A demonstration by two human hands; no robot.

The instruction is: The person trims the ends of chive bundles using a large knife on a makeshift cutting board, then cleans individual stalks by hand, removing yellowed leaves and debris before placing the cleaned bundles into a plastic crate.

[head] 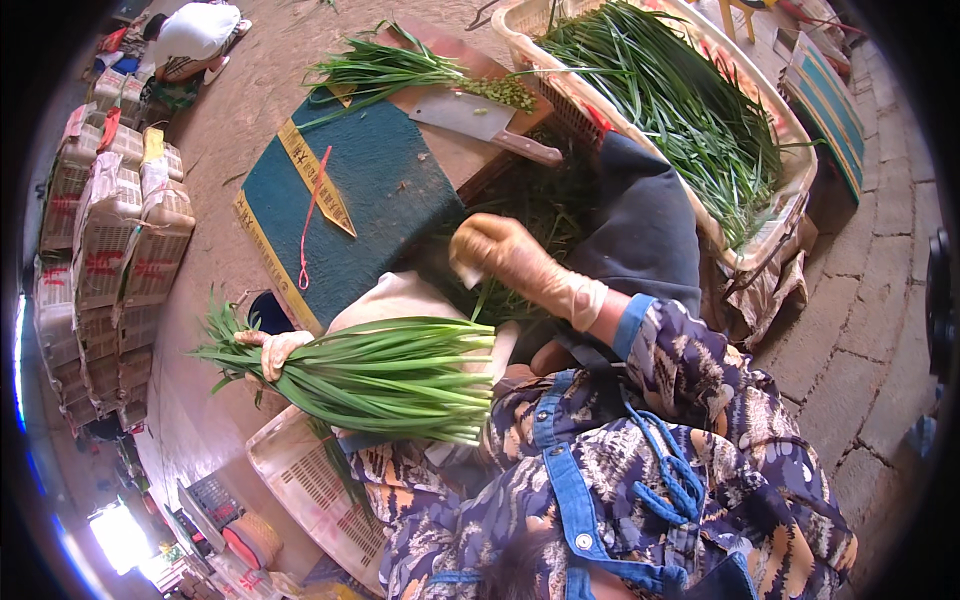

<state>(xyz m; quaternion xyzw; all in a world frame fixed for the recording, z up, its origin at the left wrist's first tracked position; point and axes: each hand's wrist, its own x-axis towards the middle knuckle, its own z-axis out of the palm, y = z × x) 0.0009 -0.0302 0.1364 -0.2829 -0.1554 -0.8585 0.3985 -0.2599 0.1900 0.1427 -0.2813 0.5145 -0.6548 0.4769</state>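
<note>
My left hand, in a thin pale glove, grips a large bunch of green chives near the leafy end. The pale cut ends point right, over my lap. My right hand, also gloved, hangs with curled fingers above a pile of loose green trimmings. A whitish bit shows under its fingers; I cannot tell whether it is held or part of the glove. Beyond it, a cleaver with a wooden handle lies on a brown board. Beside the blade rests a small bunch of budding stems.
A blue-green board carries a red tie. At upper right, a crate holds long green leaves. Another crate stands at lower left. Stacked crates line the far left, near a bent-over person.
</note>
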